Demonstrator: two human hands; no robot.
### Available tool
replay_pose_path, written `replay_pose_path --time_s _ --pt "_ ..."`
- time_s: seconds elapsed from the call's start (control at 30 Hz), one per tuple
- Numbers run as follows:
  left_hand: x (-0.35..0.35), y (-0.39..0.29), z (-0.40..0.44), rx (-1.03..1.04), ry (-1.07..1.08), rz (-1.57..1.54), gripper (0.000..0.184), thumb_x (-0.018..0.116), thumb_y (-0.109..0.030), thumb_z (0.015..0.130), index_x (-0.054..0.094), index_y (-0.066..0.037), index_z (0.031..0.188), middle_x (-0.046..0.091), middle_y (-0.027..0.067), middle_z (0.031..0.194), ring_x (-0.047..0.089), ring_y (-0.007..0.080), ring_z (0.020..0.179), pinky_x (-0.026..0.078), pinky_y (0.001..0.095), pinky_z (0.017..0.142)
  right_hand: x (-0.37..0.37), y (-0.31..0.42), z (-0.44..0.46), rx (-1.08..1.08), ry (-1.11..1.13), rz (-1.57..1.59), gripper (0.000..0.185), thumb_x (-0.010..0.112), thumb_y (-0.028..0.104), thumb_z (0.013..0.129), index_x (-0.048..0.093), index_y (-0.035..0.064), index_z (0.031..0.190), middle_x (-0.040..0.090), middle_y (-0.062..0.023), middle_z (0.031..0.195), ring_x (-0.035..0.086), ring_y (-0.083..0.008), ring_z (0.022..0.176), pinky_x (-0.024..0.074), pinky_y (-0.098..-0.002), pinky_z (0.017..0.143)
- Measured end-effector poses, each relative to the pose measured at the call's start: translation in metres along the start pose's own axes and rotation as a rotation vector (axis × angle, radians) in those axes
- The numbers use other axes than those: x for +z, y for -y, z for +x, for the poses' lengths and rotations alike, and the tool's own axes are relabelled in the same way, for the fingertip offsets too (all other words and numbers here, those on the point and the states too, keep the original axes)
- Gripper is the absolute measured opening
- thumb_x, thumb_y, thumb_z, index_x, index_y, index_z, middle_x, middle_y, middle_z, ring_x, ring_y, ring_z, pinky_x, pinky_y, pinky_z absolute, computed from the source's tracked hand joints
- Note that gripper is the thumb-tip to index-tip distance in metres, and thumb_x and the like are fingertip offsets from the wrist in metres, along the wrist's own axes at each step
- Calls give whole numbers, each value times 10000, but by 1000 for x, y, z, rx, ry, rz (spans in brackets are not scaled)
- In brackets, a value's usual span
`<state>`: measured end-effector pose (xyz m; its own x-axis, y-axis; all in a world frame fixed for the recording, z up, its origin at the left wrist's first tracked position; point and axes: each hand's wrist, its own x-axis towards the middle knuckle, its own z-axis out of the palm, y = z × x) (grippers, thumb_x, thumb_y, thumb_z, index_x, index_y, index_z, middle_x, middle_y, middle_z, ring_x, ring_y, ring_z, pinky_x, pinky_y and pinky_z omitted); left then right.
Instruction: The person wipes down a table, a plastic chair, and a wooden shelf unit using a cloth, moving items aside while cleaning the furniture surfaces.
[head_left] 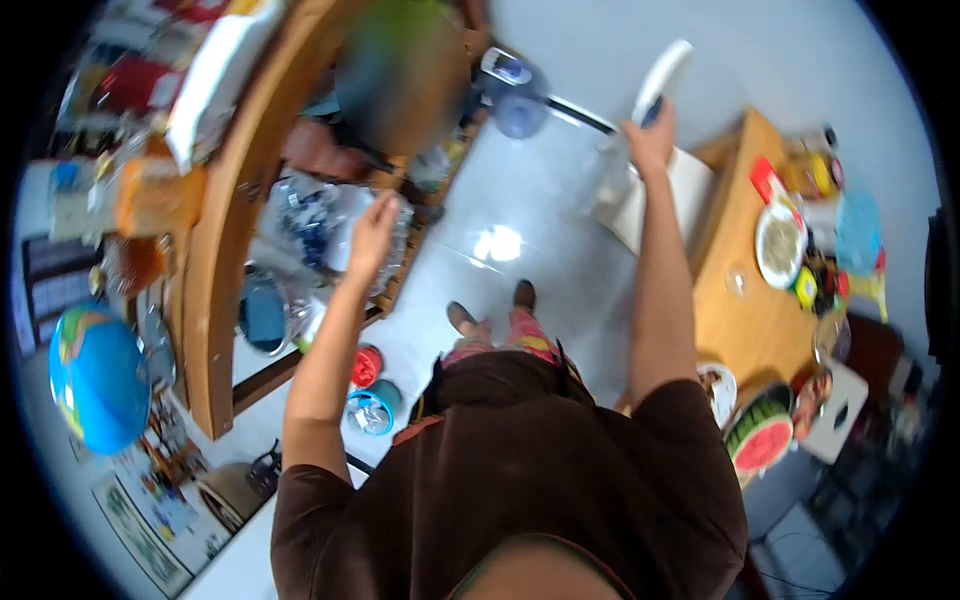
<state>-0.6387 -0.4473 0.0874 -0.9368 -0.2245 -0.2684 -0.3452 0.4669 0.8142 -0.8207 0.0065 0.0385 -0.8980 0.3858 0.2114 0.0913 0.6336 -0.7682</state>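
Observation:
My left hand is closed, reaching to the left over the wooden shelf unit. It grips the short handle of a round, dark pan, smeared by motion, with green and brown tones on it. My right hand is raised at the right, its fingers wrapped round a white, curved dish-like piece with a dark blue patch near the fingers. Seen nearly edge-on, its exact kind is unclear. Below my left hand, clear plastic bags lie on the lower shelf.
A wooden table on the right bears a bowl, a cut watermelon and jars. The wooden shelf frame stands left, with a globe beyond. A blue bin and red container stand on the floor.

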Motion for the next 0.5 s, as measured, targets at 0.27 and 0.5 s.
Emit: replay_pose_path --time_s 0.27,0.5 --pt "-110 -59 -119 493 -564 355 254 647 -85 912 680 -26 1156 672 154 1208 597 324 1204 448 409 1031 -27 111 -36 -235 -325 -220 586 686 220 894 464 82 1418 576 -181 1217 569 -381 1078 457 -482 942" --pt "-215 -64 -130 523 -994 771 349 657 -150 902 639 -40 1234 592 159 1331 483 353 1323 370 469 1086 72 360 -175 -912 73 483 462 540 130 838 617 105 1293 583 -152 1182 525 -341 1141 412 -457 990"
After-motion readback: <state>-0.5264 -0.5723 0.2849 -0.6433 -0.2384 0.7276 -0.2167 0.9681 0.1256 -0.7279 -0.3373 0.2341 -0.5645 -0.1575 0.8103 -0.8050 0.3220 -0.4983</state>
